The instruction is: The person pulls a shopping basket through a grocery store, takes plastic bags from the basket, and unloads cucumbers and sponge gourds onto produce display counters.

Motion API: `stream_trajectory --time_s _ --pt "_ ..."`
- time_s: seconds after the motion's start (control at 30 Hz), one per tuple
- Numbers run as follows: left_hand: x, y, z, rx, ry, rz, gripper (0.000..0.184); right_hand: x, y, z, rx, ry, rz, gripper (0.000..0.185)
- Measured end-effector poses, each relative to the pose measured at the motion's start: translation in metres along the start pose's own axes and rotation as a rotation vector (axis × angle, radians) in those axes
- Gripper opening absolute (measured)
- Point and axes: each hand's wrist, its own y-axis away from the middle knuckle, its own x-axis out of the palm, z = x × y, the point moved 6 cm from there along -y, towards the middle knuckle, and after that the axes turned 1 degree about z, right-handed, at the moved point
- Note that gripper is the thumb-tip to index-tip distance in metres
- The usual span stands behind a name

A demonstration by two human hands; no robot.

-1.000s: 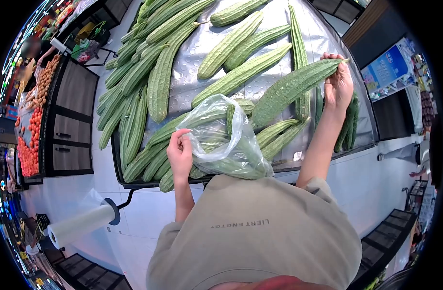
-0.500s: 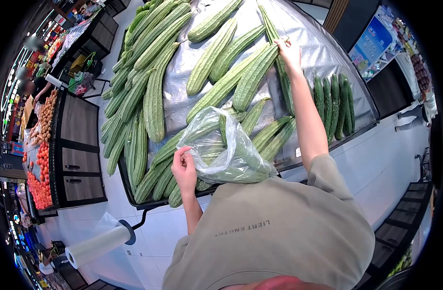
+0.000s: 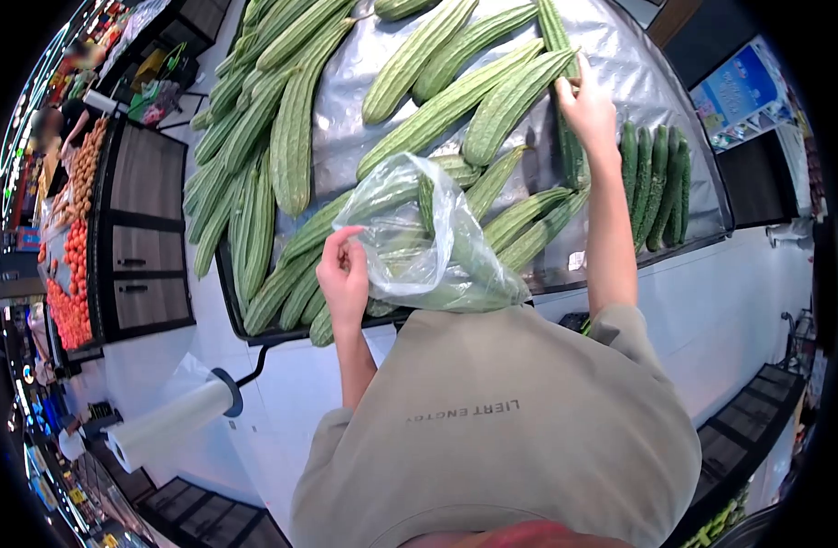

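My left hand (image 3: 344, 279) is closed on the rim of a clear plastic bag (image 3: 410, 274), whose mouth gapes upward. Green ridged shapes show through the film; which lie inside and which behind is hard to tell. My right hand (image 3: 591, 110) reaches across the stall, its fingers closed at the thin stem end of a ridged loofah gourd (image 3: 515, 110). That gourd lies beside another long loofah (image 3: 446, 114), and a narrow one (image 3: 570, 137) runs under my right hand.
A heap of loofahs (image 3: 245, 183) covers the left side of the silver-lined stall (image 3: 337, 110). Dark cucumbers (image 3: 657, 187) stand in a row at the right. A roll of plastic bags (image 3: 177, 420) sticks out at the lower left. Tomatoes (image 3: 74, 251) fill a neighbouring stand.
The view has shifted, and the stall appears higher in it. The loofah at my right hand has turned slightly, its stem end swinging rightward. My left hand keeps hold of the bag.
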Motion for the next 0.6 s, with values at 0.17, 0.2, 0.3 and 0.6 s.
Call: stream_trajectory --time_s 0.17,0.2,0.3,0.6 --pt "0.003 0.001 -0.008 0.002 0.096 0.039 0.017 -0.008 0.065 0.075 -0.229 -0.512 0.26 0.03" --pt "0.005 0.003 -0.01 0.015 0.137 0.061 0.017 -0.011 0.081 0.098 -0.298 -0.609 0.347 0.026" --pt "0.007 0.007 -0.018 0.004 0.168 0.077 0.017 0.003 0.126 0.15 -0.557 -0.707 0.625 0.021" --pt "0.009 0.011 -0.018 0.056 0.185 0.095 0.016 0.079 0.157 0.155 -0.666 -0.051 0.723 0.021"
